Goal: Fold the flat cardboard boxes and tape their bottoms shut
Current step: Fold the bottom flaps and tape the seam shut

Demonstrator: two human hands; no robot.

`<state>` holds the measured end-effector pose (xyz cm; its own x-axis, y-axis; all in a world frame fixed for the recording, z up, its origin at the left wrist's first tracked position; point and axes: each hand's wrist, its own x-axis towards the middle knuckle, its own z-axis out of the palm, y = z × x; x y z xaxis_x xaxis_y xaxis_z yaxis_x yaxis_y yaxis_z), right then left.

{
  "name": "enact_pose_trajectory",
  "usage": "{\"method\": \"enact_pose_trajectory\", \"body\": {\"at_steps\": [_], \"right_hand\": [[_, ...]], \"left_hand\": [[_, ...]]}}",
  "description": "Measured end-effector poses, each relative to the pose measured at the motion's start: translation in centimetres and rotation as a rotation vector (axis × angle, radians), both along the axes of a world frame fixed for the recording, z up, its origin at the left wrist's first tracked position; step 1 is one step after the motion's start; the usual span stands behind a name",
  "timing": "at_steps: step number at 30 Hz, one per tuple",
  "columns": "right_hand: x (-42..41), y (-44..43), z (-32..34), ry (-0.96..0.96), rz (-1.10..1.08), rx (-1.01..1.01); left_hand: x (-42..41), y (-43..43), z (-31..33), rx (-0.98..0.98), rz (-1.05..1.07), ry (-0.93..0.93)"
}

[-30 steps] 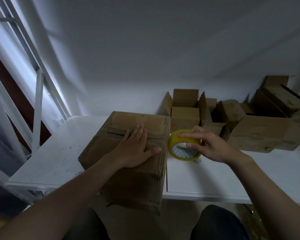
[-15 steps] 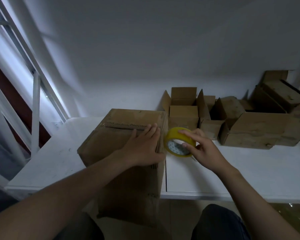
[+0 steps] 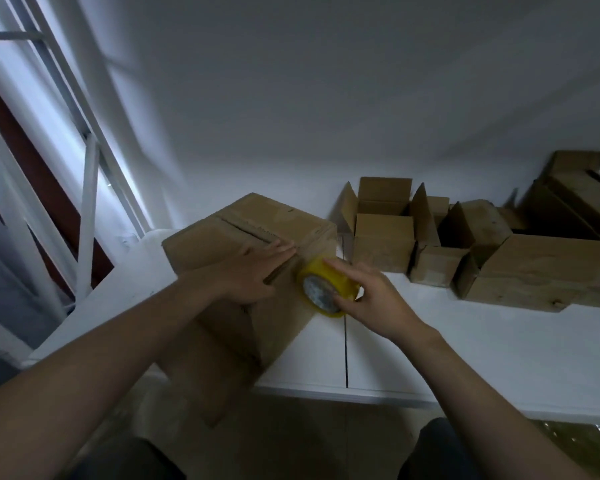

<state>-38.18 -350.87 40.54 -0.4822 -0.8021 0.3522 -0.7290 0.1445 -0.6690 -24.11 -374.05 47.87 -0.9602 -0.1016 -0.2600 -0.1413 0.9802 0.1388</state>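
Left hand (image 3: 253, 278) fingers straight, pressing box (image 3: 219, 242) top beside flap seam. Right hand (image 3: 373, 301) fingers curled round yellow tape roll (image 3: 329, 284), touching box edge just beyond left fingertips; white counter (image 3: 465, 344) extends right of them

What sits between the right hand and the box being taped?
The yellow tape roll: the right hand holds it at the box's right edge, beside the left hand lying flat on top. The head view shows it.

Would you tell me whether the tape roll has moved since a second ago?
Yes. The tape roll in the right hand moved left: it was right of the table seam, and is now left of it, against the box.
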Motion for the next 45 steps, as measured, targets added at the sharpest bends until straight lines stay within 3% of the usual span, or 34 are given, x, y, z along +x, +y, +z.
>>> {"method": "enact_pose_trajectory", "body": {"at_steps": [6, 11, 19, 24, 29, 32, 38, 40, 43, 45], "right_hand": [[6.2, -3.6, -0.5, 0.135, 0.044, 0.074], [9.5, -4.3, -0.2, 0.162, 0.020, 0.110], [13.3, -3.6, 1.1, 0.275, -0.066, 0.223], [16.3, -4.0, 1.7, 0.174, -0.041, 0.291], [15.7, -6.0, 2.2, 0.160, -0.069, 0.316], [14.5, -6.8, 2.4, 0.162, -0.069, 0.332], [11.2, -9.4, 4.3, 0.500, -0.101, 0.195], [8.7, -11.3, 5.1, 0.529, -0.046, 0.159], [5.4, -13.7, 5.4, 0.408, 0.092, 0.341], [4.5, -14.4, 4.8, 0.377, 0.120, 0.462]], "left_hand": [[4.6, -4.3, -1.2, 0.050, -0.061, 0.083], [7.4, -4.1, -3.1, -0.090, -0.134, 0.242], [7.2, -5.6, -2.8, -0.129, -0.262, 0.206], [7.8, -7.9, -2.2, -0.063, -0.314, 0.192], [6.9, -9.3, -2.5, 0.148, -0.192, 0.317], [7.1, -10.6, -2.5, 0.177, -0.161, 0.428], [7.8, -10.9, -4.1, 0.200, -0.022, 0.529], [8.2, -10.1, -4.4, 0.171, 0.100, 0.554], [9.1, -6.8, -4.2, 0.030, 0.356, 0.755], [10.0, -3.4, -3.9, 0.066, 0.467, 0.902]]}}
